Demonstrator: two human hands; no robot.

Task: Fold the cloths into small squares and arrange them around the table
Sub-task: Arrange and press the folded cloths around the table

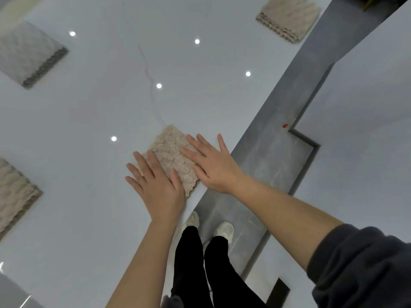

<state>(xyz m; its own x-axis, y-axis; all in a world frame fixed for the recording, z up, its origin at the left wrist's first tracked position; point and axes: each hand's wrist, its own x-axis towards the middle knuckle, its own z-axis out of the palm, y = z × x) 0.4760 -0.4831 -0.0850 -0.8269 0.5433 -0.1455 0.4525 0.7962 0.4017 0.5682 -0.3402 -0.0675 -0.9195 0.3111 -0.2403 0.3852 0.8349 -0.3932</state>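
Beige cloth [171,155] diagonal, left hand [156,182], right hand [214,166] flat

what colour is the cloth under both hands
Beige, with a knobbly knit-like texture; the cloth shows best in the head view.

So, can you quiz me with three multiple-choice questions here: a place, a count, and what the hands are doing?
1. Where does the cloth under the hands lie? A on the floor; B at the table's edge; C atop another cloth.
2. How many folded cloths show? A two; B four; C six.
3. What are the hands doing? A lifting the cloth; B hanging idle; C pressing flat on it.
1 B: it lies right beside the edge.
2 B: that one plus top-right cloth, top-left cloth, left cloth.
3 C: left hand and right hand lie flat on it.
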